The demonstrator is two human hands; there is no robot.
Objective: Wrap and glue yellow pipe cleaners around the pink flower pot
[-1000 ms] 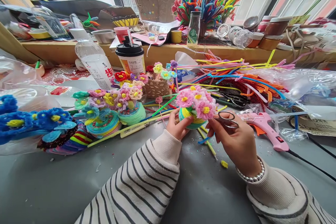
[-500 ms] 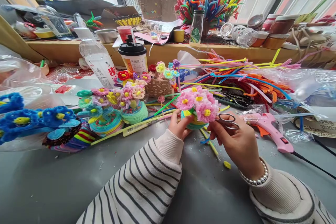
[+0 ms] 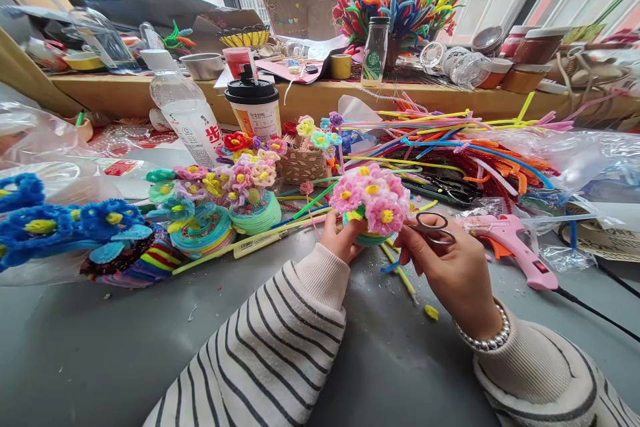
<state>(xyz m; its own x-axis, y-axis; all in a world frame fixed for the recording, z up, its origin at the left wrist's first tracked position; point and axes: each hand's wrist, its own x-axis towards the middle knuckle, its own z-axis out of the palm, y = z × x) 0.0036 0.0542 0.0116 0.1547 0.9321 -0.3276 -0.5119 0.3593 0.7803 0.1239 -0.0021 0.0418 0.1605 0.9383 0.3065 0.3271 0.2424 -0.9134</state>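
My left hand is closed round the side of a small turquoise pot topped with pink pipe-cleaner flowers that have yellow centres. In my right hand is a pair of scissors; the handle rings stick up above the fingers, and the blades are mostly hidden. My right fingertips are close to the right edge of the flowers; whether they touch, I cannot tell. Below the pot lie a yellow-green pipe cleaner and a yellow scrap.
Several finished flower pots stand to the left, with blue flowers at the far left. A pink glue gun lies right. Behind are a pipe-cleaner pile, a lidded cup and a water bottle.
The flower pot has shifted slightly left and tilted a little in my left hand. My right hand, with the scissors, has hardly moved.
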